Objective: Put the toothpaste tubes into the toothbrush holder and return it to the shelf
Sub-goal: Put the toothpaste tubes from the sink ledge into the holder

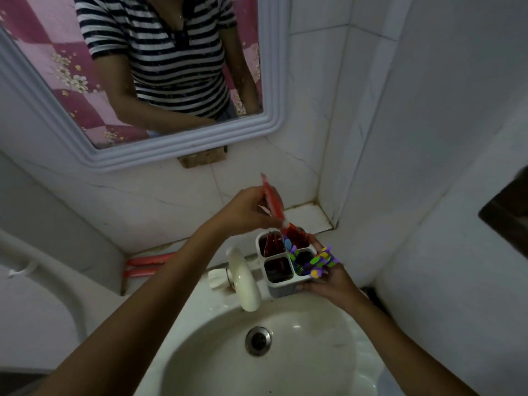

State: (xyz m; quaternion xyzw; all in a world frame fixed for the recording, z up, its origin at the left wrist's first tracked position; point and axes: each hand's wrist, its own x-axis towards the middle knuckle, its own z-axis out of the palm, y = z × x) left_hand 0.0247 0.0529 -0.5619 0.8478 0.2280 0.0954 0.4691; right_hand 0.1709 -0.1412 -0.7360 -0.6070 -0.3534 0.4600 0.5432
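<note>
A white toothbrush holder (pixel 281 285) with four compartments is held over the back rim of the sink by my right hand (pixel 333 280). Colourful toothbrush handles (pixel 317 262) stick out of its right side. Red tubes stand in its far compartments (pixel 271 244). My left hand (pixel 247 211) grips a red toothpaste tube (pixel 273 200), cap end down, just above the holder's far right compartment. Two more red toothpaste tubes (pixel 150 264) lie on the ledge to the left of the tap.
A white tap (pixel 245 281) curves over the basin (pixel 285 361) right beside the holder. A tiled shelf corner (pixel 308 218) sits behind the holder. A framed mirror (pixel 171 150) hangs above. A white pipe (pixel 57 281) runs at the left.
</note>
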